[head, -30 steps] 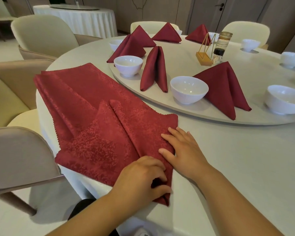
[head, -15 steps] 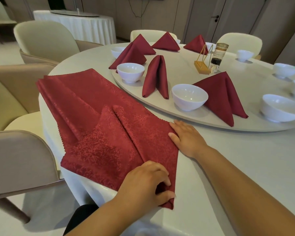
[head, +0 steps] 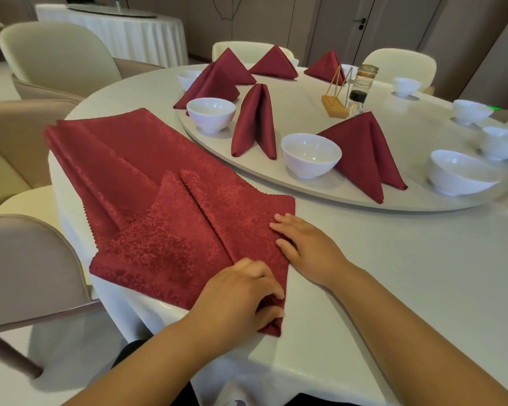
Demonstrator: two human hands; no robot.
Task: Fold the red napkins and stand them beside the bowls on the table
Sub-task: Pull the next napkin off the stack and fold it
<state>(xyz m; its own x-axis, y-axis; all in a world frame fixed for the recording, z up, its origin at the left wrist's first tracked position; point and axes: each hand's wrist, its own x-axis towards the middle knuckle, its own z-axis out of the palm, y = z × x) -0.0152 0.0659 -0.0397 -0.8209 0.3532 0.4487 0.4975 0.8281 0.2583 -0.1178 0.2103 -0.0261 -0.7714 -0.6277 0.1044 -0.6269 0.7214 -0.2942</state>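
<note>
Pinches the near corner of the half-folded red napkin point(head: 170, 230) with the left hand point(head: 241, 291), fingers and thumb curled round the cloth right at the near edge of the table point(head: 393, 273). Presses the right border of the same napkin with the right hand point(head: 308, 247), fingers straight and flat on the cloth, gripping nothing.

Nearly all of the napkin to the left and far side of both hands, spread on top of a stack of unfolded napkins point(head: 121, 142) reaching off to the far left. Two flaps folded in, meeting along a centre seam. That seam, the long axis, slanting from far left to near right and ending just beside the left hand's knuckles.

Probably calls next for a fold along or across that seam. Left hand nearer the seam's near end, so better placed to lift; right hand nearer the far right corner, so better placed to pin or guide. Looks roughly midway through this one napkin.

Well apart on the far right, on the turntable point(head: 364, 205): a white bowl point(head: 458, 174) with no napkin on its right side, likely the next spot. Nearer bowl point(head: 311, 155) already flanked by standing napkins point(head: 254, 124).
</note>
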